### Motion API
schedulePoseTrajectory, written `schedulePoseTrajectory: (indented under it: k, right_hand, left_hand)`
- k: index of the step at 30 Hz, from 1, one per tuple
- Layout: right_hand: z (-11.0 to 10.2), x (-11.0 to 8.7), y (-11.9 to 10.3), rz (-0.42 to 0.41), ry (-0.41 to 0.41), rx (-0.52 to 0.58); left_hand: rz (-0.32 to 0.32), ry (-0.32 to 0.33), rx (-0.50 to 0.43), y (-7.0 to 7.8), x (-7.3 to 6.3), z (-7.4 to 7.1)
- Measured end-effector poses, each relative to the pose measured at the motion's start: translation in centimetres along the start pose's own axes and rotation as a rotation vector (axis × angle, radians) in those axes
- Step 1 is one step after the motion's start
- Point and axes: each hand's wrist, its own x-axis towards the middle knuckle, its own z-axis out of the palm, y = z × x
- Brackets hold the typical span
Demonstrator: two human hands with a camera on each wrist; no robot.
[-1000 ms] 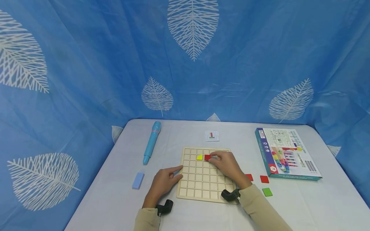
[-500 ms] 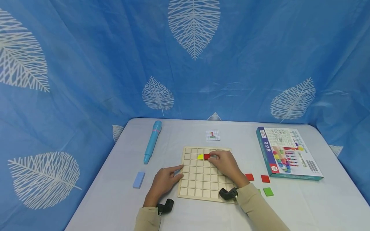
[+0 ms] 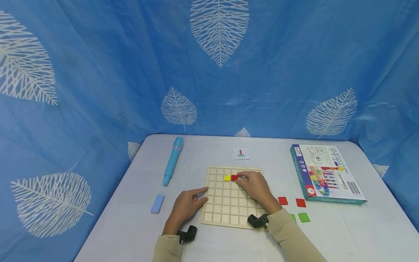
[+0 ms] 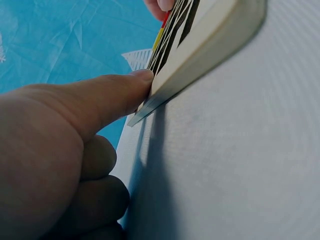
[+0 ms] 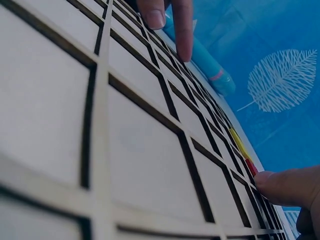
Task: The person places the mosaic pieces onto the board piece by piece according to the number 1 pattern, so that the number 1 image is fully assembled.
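Note:
A wooden grid board (image 3: 217,209) lies on the white table. A yellow tile (image 3: 227,178) with one slanted or rounded corner sits in an upper row. Right beside it is a square red tile (image 3: 234,178), whose right edge is partly covered by my right hand (image 3: 256,186). My right thumb and index finger pinch this red tile; in the right wrist view the thumb (image 5: 280,184) touches it. My left hand (image 3: 186,205) touches the board's left edge with thumb and index finger. The left wrist view shows the thumb (image 4: 112,92) straight against that edge.
Two red tiles (image 3: 300,202) and two green tiles (image 3: 304,217) lie right of the board, one green partly behind the sleeve. Beyond the board is a pattern card (image 3: 241,153). A blue microphone-like stick (image 3: 171,163), a light blue block (image 3: 158,203) and a game box (image 3: 328,174) stand around.
The view has shifted slightly. My right forearm has moved a little left, uncovering part of a second green tile. Both hands keep their places at the red tile and the board's edge.

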Motion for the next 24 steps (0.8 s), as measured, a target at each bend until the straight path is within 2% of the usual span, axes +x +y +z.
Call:
schedulePoseTrajectory:
  k: [8,13,24]
  right_hand:
    - [-0.2,-0.1,0.3,-0.009,0.002,0.000]
    - [-0.8,-0.4,0.2,-0.005,-0.007,0.027]
    - [-4.9,-1.8,-0.1,-0.056,0.024,0.028]
  left_hand:
    - [0.026,0.011,-0.010,0.1,0.0,0.1]
    - [0.004,-0.003,-0.006,0.1,0.0,0.1]
    - [-0.014,-0.005,-0.002,0.1,-0.1,0.0]
